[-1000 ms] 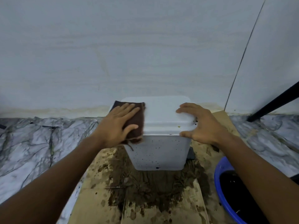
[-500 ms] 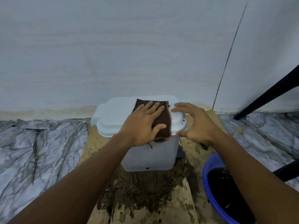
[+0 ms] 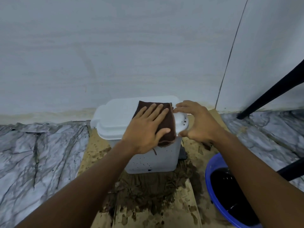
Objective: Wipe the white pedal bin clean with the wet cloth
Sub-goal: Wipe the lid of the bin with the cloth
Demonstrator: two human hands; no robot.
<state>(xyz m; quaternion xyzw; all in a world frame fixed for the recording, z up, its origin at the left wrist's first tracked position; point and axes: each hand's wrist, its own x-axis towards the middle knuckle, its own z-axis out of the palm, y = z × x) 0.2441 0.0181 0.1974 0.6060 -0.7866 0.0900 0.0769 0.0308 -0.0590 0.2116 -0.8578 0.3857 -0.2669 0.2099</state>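
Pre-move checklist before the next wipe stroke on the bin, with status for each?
1. Cloth flat under left hand on the lid: ok.
2. Right hand bracing the bin: cannot tell; it cups the lid's right end, contact unclear.
3. Lid's right end clean: not ok, dark spots show there.
4. Bin front clean: not ok, speckled.
5. Rinse basin within reach: ok, beside the right forearm.
6. Cloth wet enough: cannot tell.

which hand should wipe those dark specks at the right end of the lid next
Left. The left hand already presses the brown cloth flat on the lid beside them; the right hand only steadies that end, bare.
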